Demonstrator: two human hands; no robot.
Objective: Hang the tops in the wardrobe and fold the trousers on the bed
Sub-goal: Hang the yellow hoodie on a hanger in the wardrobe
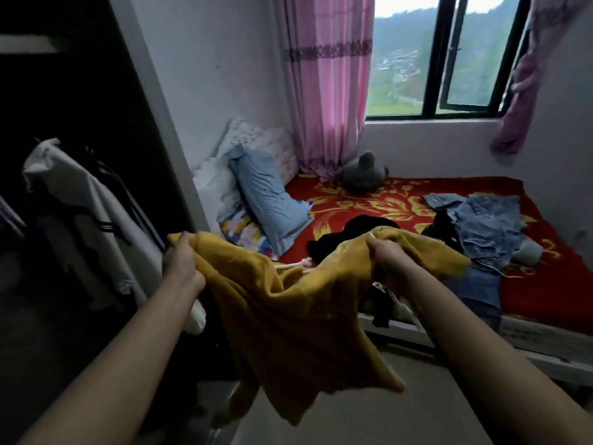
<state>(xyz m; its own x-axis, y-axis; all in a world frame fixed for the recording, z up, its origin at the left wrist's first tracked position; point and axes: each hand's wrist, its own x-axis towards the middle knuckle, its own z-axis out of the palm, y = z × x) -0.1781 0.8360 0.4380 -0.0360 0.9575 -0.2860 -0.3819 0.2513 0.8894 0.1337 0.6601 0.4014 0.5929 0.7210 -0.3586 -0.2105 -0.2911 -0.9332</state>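
Observation:
A mustard-yellow garment (pixel 288 313) hangs spread between my two hands in front of the bed. My left hand (pixel 181 264) grips its left upper edge, and my right hand (pixel 390 260) grips its right upper edge. White drawstrings show at its top middle. On the red and gold bed cover (pixel 545 293) lie a black garment (pixel 349 236) and a heap of blue denim clothes (pixel 487 226). The dark open wardrobe (pixel 80 123) stands at the left, with a white top (pixel 86 200) hanging inside.
Pillows (pixel 266 194) lean against the wall at the head of the bed. A grey plush toy (pixel 362 171) sits under the pink curtain (pixel 327 85). The bed frame edge (pixel 529 342) runs along the right, with grey floor (pixel 385 412) below my arms.

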